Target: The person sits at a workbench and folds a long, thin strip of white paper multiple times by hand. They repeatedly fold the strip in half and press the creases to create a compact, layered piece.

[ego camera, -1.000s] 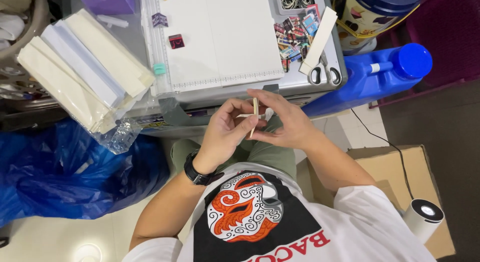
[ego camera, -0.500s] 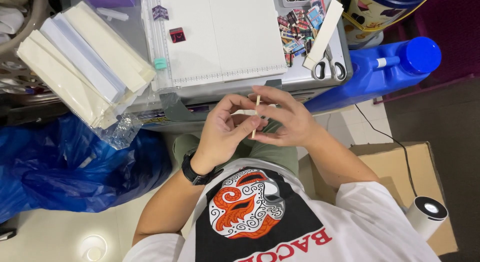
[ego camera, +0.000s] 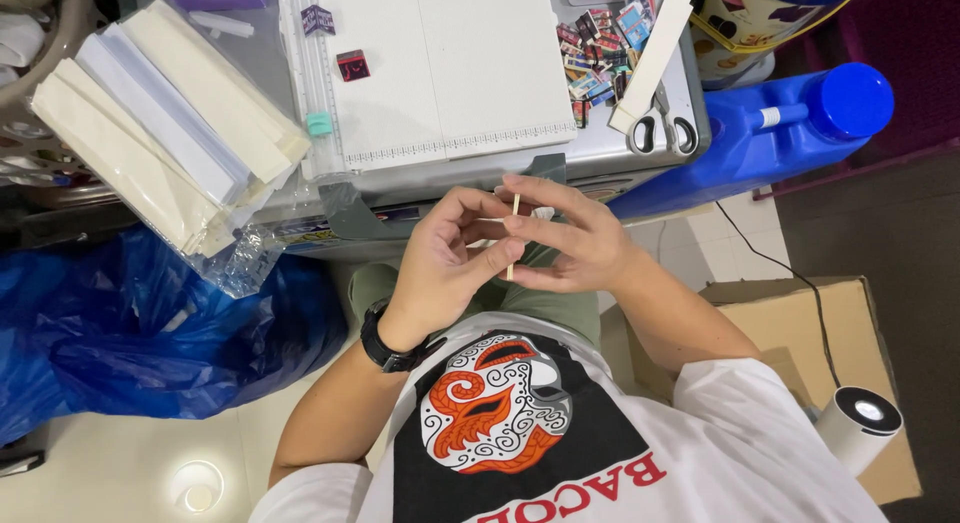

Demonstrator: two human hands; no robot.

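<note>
**Thin stick pinched between both hands, just off the worktop edge**

From my feed, scanning left to right: a blue plastic bag (ego camera: 150, 333) slumps on the floor at the left, and above it a stack of cream and white strips (ego camera: 160, 133) in clear wrap hangs over the worktop (ego camera: 450, 178) corner. On the worktop lies a white cutting board (ego camera: 440, 68) with a ruled edge, and two small dark squares sit near its far left.

The left hand (ego camera: 450, 263), a black watch (ego camera: 390, 348) on its wrist, curls inward with thumb and fingers closed narrow on a thin wooden stick (ego camera: 513, 238). The stick stands roughly upright over the lap, just near of the worktop edge. The right hand (ego camera: 570, 238) meets it from the other side, fingers tight around the same stick. I think a small pale scrap sits at the fingertips, but the view is too tight to be sure.

Further right, a heap of small colourful pieces (ego camera: 600, 48), a pale strip and scissors (ego camera: 665, 128) rest on the worktop; a blue jug (ego camera: 770, 133) lies beyond, with a cardboard box (ego camera: 840, 343) and a white cylinder (ego camera: 858, 423) on the floor.

My worry: the stick is slender and held only at the fingertips. Any uneven squeeze could snap it or flick it down between the knees.
</note>
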